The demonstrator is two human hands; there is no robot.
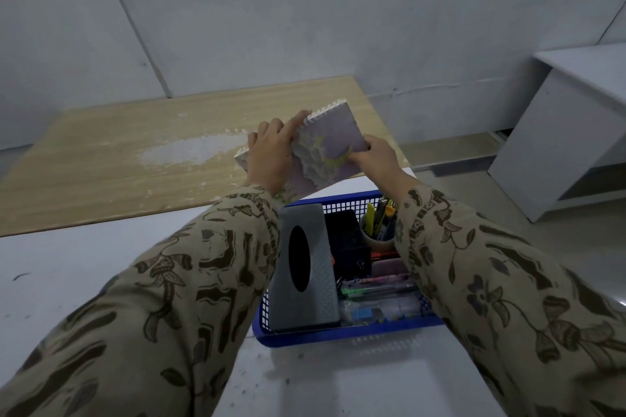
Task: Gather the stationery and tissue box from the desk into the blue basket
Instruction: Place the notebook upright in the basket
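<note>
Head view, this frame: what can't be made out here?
All in the head view.
- Notebook: cover partly hidden by the left hand and the right hand.
- Basket: right wall behind the right sleeve, left wall mostly behind the tissue box.
- Black box: inside too dark.
- Cup: tools too small to name.
- Desk: left end cut off by the frame edge.

Grey panelled wall (305,10) behind; wooden desk (101,162) with a worn pale patch (189,151); white cabinet (559,132) at right.
</note>
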